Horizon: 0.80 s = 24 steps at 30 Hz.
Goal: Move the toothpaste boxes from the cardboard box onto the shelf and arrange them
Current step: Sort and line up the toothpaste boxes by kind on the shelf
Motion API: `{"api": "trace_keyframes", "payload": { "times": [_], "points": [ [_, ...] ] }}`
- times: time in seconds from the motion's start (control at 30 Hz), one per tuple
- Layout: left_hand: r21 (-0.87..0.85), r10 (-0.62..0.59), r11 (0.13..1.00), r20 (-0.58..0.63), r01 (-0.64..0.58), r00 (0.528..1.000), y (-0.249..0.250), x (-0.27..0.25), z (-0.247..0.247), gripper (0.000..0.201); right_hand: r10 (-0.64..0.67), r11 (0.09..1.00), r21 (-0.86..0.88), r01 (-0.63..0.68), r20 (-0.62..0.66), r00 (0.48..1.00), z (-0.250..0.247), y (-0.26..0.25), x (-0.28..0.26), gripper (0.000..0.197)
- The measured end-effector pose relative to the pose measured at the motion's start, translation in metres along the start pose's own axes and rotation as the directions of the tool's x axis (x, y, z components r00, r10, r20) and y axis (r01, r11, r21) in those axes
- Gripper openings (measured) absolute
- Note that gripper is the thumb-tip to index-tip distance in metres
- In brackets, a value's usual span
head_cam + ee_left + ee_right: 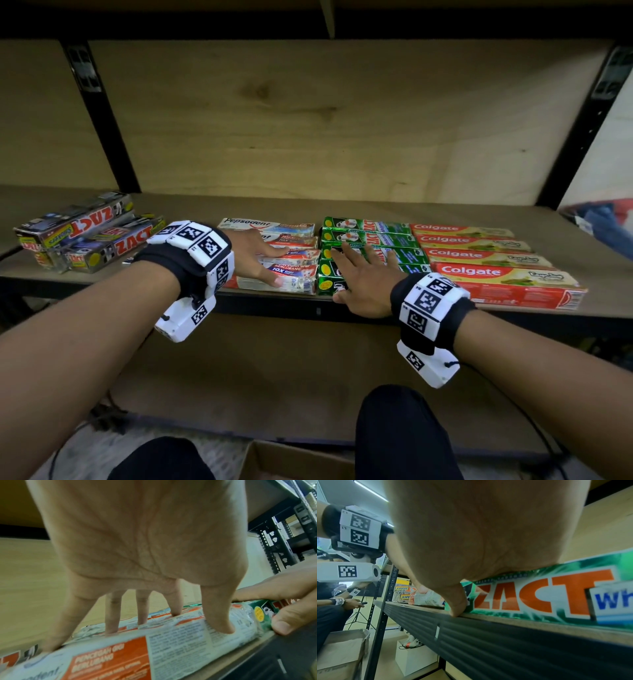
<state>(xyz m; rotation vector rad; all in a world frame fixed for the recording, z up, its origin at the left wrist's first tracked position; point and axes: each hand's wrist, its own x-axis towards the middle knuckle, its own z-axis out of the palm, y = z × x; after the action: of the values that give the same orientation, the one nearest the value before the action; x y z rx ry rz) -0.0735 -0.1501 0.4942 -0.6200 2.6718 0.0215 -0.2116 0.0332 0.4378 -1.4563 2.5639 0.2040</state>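
Observation:
Four groups of toothpaste boxes lie on the wooden shelf (191,205). From left to right they are silver Zact boxes (85,233), white Pepsodent boxes (291,233), green Zact boxes (376,228) and red Colgate boxes (479,253). My left hand (260,257) rests on the Pepsodent row with its fingers spread and straight; the fingertips (223,627) press on the front Pepsodent box (154,649). My right hand (363,277) lies flat on the green Zact boxes (539,595), with the thumb (457,608) at the front box's left end by the shelf edge.
An open cardboard box (294,459) stands on the floor below me, between my knees. A lower shelf board (274,377) runs under my arms. Black uprights (99,116) frame the bay. In the right wrist view, another person (334,601) sits at the left beside a pale box (342,649).

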Motion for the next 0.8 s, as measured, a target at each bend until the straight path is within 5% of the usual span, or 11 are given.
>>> {"api": "trace_keyframes", "payload": {
  "times": [0.27, 0.4, 0.53, 0.8],
  "points": [
    [-0.119, 0.004, 0.993, -0.054, -0.011, 0.999, -0.010, 0.008, -0.007, 0.073, -0.004, 1.000, -0.002, 0.004, -0.028, 1.000, 0.004, 0.001, 0.003, 0.083],
    [-0.278, -0.222, 0.949, -0.267, 0.146, 0.938, -0.037, 0.034, -0.017, 0.076, -0.012, 1.000, 0.007, 0.013, -0.045, 0.999, 0.006, 0.001, 0.004, 0.084],
    [-0.389, -0.344, 0.883, -0.151, 0.264, 0.927, -0.059, 0.051, -0.019, 0.085, -0.001, 1.000, 0.008, 0.001, -0.023, 1.000, 0.003, 0.001, 0.006, 0.084],
    [-0.376, -0.282, 0.894, -0.045, 0.245, 0.958, -0.061, 0.065, -0.021, 0.072, 0.002, 1.000, 0.008, -0.002, -0.025, 1.000, 0.003, 0.001, 0.007, 0.084]
  ]
}}
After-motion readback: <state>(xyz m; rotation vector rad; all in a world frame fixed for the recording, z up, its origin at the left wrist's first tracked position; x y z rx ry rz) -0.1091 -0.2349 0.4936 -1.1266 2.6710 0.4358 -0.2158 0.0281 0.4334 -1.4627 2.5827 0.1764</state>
